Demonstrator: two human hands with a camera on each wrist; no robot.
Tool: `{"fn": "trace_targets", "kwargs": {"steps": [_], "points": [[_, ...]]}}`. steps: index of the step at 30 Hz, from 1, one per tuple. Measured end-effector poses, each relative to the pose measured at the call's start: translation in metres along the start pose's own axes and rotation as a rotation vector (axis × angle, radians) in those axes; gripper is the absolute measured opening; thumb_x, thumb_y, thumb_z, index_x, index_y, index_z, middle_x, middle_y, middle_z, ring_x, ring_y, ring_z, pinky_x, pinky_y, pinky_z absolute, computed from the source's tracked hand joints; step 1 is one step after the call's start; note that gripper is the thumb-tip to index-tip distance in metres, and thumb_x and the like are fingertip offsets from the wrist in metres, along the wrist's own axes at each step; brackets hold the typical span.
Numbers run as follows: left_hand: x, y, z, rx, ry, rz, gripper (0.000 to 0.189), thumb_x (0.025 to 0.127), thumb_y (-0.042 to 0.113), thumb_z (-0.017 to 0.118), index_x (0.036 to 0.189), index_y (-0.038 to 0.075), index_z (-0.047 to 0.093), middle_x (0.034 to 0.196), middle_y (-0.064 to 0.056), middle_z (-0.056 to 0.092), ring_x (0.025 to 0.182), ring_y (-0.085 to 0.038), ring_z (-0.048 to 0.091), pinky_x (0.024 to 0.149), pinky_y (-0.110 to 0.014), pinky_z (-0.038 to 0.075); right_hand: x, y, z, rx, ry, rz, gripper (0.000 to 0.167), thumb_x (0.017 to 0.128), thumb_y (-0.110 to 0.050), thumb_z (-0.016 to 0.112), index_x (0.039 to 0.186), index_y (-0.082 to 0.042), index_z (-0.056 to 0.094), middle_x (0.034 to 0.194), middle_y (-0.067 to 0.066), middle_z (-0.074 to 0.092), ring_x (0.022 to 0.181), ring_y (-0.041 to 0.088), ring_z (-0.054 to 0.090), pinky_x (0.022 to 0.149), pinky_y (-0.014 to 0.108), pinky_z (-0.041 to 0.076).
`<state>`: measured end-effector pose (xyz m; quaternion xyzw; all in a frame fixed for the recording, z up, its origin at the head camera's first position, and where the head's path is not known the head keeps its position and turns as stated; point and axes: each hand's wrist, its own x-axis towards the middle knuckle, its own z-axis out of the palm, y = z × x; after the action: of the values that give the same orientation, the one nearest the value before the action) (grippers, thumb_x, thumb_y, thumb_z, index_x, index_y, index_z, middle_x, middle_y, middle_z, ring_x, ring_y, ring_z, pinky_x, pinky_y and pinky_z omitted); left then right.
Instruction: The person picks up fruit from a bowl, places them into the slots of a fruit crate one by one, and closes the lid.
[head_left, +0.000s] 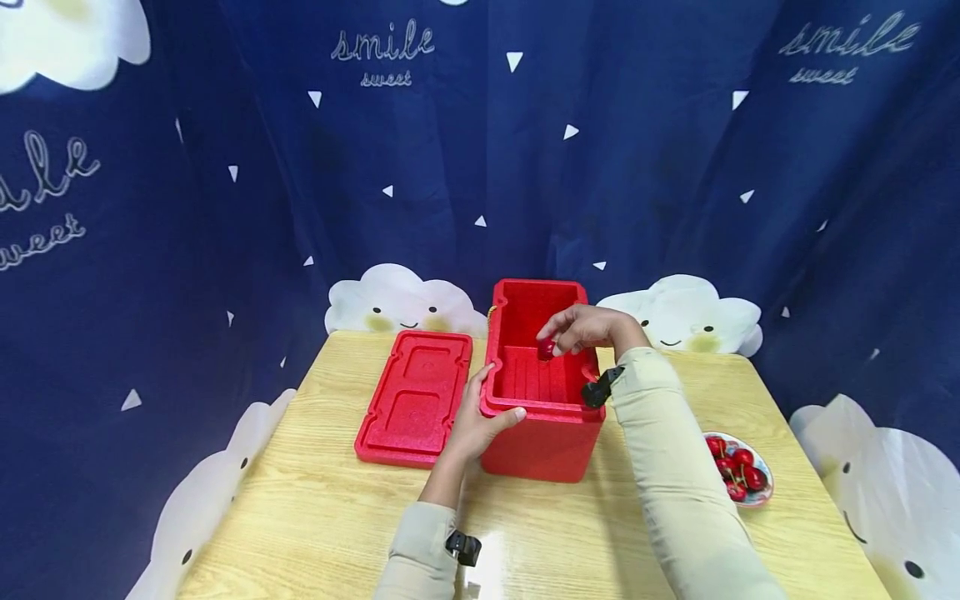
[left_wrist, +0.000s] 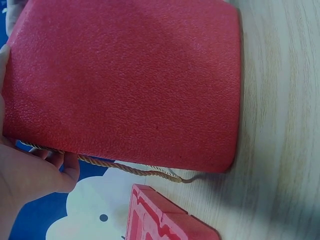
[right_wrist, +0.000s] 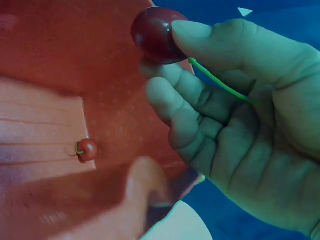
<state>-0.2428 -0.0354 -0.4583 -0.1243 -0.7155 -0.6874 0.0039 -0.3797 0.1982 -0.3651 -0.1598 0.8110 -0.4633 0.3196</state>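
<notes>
A red foam box stands uncovered on the table. My left hand grips its near left corner, the thumb on the front and the fingers along the left side, by a twisted rope. Over the box opening, my right hand pinches a dark red cherry between thumb and fingers. The cherry's green stem runs back toward the palm. Down on the box floor, at one end, lies another cherry, visible in the right wrist view.
Left of the box, a red lid lies flat on the wooden table. A small patterned dish with several cherries is at the right, beside my right forearm. A blue curtain hangs behind.
</notes>
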Motion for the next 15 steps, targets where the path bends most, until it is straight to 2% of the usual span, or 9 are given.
{"fn": "trace_targets", "kwargs": {"steps": [6,10,15], "points": [[0.01,-0.026,0.001,0.002,0.026,-0.003,0.084,0.072,0.021,0.08,0.142,0.024,0.033,0.139,-0.006,0.033,0.118,-0.024,0.043,0.092,-0.037,0.041,0.008,-0.002,0.006,-0.002,-0.021,0.004,0.047,0.071,0.003,0.07,0.117,0.006,0.059,0.087,0.009,0.063,0.074,0.021,0.054,0.066,0.029,0.05],[0.01,-0.028,0.002,0.007,0.042,0.002,0.083,0.071,0.024,0.08,0.14,0.028,0.034,0.139,-0.004,0.034,0.117,-0.019,0.043,0.092,-0.036,0.041,0.011,-0.005,0.009,-0.016,-0.024,0.002,0.046,0.074,0.001,0.07,0.118,0.006,0.058,0.091,0.01,0.064,0.077,0.021,0.057,0.073,0.033,0.052],[0.008,-0.027,0.001,0.001,0.041,-0.017,0.084,0.072,0.027,0.08,0.14,0.029,0.032,0.138,-0.002,0.034,0.117,-0.019,0.043,0.09,-0.036,0.043,0.0,-0.014,0.009,-0.114,0.059,-0.004,0.048,0.073,-0.008,0.074,0.118,0.003,0.059,0.095,0.011,0.065,0.083,0.024,0.059,0.076,0.037,0.051]]}}
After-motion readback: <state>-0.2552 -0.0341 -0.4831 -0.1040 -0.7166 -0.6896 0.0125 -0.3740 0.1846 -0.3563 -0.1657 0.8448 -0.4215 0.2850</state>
